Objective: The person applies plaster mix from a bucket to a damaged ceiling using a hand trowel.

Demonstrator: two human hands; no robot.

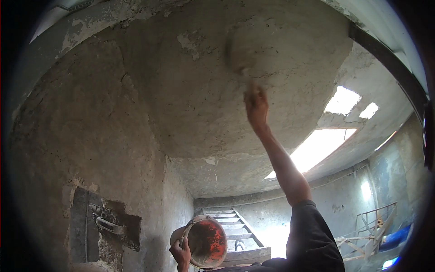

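My right hand (pixel 257 106) is raised high with its fingers closed round the handle of a tool (pixel 245 71). Motion smears the tool's wide dark head, which overlaps the rough grey plaster surface (pixel 204 90) overhead; I cannot tell its exact kind. Low in the view, my left hand (pixel 181 255) grips the rim of a bucket (pixel 208 242). The bucket is tipped so that its inside faces me, showing red patches among greyish smears.
A wooden ladder (pixel 233 222) stands behind the bucket. To the left, a broken recess (pixel 86 226) in the wall holds a pale handle-shaped piece (pixel 109 225). Bright openings (pixel 324 143) pierce the surface at right, above a metal frame (pixel 374 231) and a blue object (pixel 395 239).
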